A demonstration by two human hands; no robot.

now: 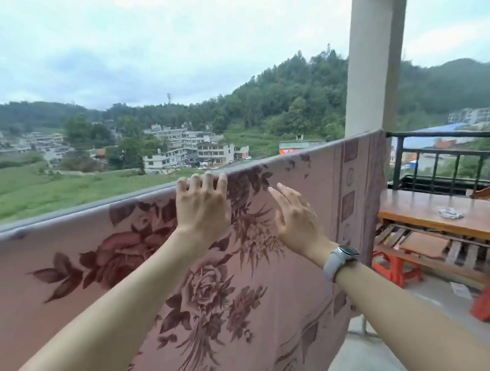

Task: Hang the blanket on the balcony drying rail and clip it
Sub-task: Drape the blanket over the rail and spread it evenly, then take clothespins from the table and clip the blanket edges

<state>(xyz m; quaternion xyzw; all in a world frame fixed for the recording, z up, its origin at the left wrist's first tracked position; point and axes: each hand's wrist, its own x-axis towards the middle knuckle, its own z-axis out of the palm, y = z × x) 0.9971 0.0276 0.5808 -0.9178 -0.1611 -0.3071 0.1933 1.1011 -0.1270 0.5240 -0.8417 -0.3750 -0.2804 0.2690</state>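
From your head camera, the pink blanket (261, 285) with its dark red flowers is draped over the balcony rail (141, 192), running from 9 o'clock up toward the white pillar (372, 64) at 1 o'clock; most of the rail is covered, and only a grey strip of it shows along the top edge at your left.

Your left hand (201, 208) sits near the centre of the view, its fingers (207, 179) curled narrow over the blanket's top fold, hooked on the cloth where it bends across the rail (whether they pinch it or just press down, you cannot tell).

Your right hand (296, 219), just beside it toward 3 o'clock, lies against the near face of the blanket with the fingers spread wide and gripping nothing. A watch (339, 259) with a pale strap is on that wrist.

At 3 o'clock, past the blanket's striped border, stands a wooden worktop (424, 211) with a small crumpled thing on it (too blurred to name). Red stools (395, 268) sit under it on the floor. Behind it runs a black railing (450, 152).
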